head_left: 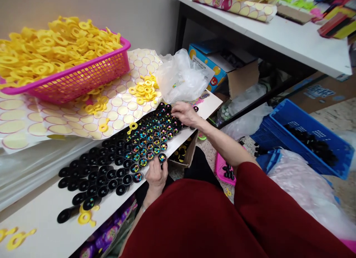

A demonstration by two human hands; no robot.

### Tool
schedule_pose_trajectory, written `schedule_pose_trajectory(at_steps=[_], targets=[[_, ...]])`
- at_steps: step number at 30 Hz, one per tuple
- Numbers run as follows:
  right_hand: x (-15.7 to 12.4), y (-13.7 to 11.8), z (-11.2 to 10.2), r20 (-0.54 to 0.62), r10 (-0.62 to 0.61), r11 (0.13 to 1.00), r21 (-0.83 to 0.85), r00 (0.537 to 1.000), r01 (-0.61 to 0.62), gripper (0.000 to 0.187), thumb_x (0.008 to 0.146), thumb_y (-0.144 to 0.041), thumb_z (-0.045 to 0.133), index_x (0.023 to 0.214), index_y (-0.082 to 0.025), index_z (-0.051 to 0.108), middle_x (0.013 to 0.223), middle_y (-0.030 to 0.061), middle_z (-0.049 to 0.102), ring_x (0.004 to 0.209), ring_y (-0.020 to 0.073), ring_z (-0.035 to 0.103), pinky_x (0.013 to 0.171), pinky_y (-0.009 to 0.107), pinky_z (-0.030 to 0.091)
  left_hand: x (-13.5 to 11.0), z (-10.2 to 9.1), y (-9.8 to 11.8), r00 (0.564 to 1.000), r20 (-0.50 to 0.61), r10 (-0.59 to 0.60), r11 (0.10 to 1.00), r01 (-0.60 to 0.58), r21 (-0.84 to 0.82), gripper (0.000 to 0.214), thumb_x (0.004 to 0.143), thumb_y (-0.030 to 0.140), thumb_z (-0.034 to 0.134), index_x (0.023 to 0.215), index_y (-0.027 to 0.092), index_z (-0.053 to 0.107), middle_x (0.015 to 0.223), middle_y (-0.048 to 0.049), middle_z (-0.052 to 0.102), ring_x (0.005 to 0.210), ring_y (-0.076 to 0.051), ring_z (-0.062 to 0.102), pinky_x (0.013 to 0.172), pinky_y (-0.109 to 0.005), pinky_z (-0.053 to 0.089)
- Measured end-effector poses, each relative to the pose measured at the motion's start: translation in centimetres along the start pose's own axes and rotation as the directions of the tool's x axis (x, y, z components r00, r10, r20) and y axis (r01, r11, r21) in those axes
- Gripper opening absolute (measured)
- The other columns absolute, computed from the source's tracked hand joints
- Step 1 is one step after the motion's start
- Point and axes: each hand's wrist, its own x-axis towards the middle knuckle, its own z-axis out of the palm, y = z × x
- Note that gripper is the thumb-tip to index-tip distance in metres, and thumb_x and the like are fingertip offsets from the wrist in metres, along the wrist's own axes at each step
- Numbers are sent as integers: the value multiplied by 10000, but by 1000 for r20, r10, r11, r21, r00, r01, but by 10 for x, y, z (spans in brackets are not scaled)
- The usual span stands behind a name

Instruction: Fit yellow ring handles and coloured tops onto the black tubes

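Note:
Many small black round caps (pixel 111 169) lie in rows on a white table (pixel 44 221). Those toward the right hold coloured beads (pixel 150 139); those at the left look empty. My left hand (pixel 156 174) is at the table's near edge, fingers pinched on a bead-filled cap at the end of a row. My right hand (pixel 185 113) lies palm down over the far end of the rows, fingers curled on the caps beside a crumpled clear plastic bag (pixel 180 76). What its fingers hold is hidden.
A pink basket (pixel 80 78) heaped with yellow plastic rings stands at the back left on sheets of round stickers (pixel 119 102). Loose yellow rings (pixel 143 89) lie about. A blue crate (pixel 306 139) of black parts sits on the floor at right. A white shelf (pixel 278 35) runs above.

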Motion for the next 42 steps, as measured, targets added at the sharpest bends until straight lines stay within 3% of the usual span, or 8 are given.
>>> schedule_pose_trajectory(at_steps=[4, 10, 24, 29, 34, 37, 39, 42], targets=[[16, -20, 30, 181, -10, 984, -176, 983, 42, 168, 822, -195, 520, 748, -157, 665, 832, 59, 586, 815, 186, 479, 734, 297, 353, 1, -3, 2, 1000, 11, 7, 1000, -7, -20, 374, 853, 350, 563, 1113, 83, 592, 786, -106, 662, 624, -153, 611, 540, -253, 377], [28, -25, 38, 279, 74, 940, -340, 957, 27, 203, 842, -181, 481, 827, -137, 679, 911, 95, 605, 878, 214, 481, 715, 312, 321, 3, -5, 3, 999, -32, 22, 1000, -22, -12, 359, 843, 344, 586, 1089, 84, 608, 773, -101, 666, 575, -142, 591, 515, -254, 356], [28, -30, 36, 329, 61, 922, -381, 942, 73, 178, 834, -155, 475, 796, -140, 649, 886, 99, 597, 863, 222, 459, 675, 316, 298, 1, -4, 2, 1000, 22, -2, 1000, 3, -9, 360, 852, 357, 567, 1090, 89, 606, 778, -102, 665, 591, -146, 602, 526, -255, 371], [30, -33, 36, 339, 70, 921, -384, 938, 70, 178, 837, -162, 479, 784, -134, 647, 902, 107, 606, 870, 221, 466, 699, 313, 319, 2, -3, 1, 998, -51, 41, 999, -41, 6, 372, 830, 346, 606, 1087, 77, 604, 767, -98, 662, 579, -145, 590, 517, -259, 362], [25, -26, 20, 265, 62, 966, -258, 962, 8, 146, 807, -196, 537, 775, -144, 670, 865, 74, 625, 840, 192, 511, 721, 288, 342, 2, 1, -1, 999, -30, 24, 1000, -24, 8, 366, 836, 359, 594, 1081, 88, 607, 773, -104, 666, 597, -153, 600, 536, -263, 371], [15, -2, -1, 158, 68, 994, -99, 985, -52, 141, 773, -197, 544, 755, -150, 676, 787, 32, 631, 775, 158, 527, 707, 261, 360, 0, 3, -3, 1000, -28, 8, 1000, -9, -21, 364, 829, 379, 595, 1048, 89, 617, 764, -115, 668, 612, -165, 614, 537, -265, 375], [6, 23, -18, 67, 162, 987, 1, 985, -162, 149, 749, -206, 543, 731, -140, 676, 715, 9, 623, 714, 138, 527, 675, 241, 373, -1, 4, -4, 999, -38, 12, 1000, -13, -17, 374, 821, 374, 608, 1067, 93, 610, 806, -127, 676, 637, -172, 628, 545, -265, 383], [-10, 67, -39, -130, 456, 888, 8, 880, -459, 170, 707, -196, 533, 707, -113, 682, 661, 14, 624, 678, 140, 543, 652, 233, 391, -2, 3, -4, 999, -37, 23, 1000, -23, 0, 394, 817, 354, 617, 1122, 107, 588, 865, -133, 681, 681, -183, 646, 560, -263, 397]])
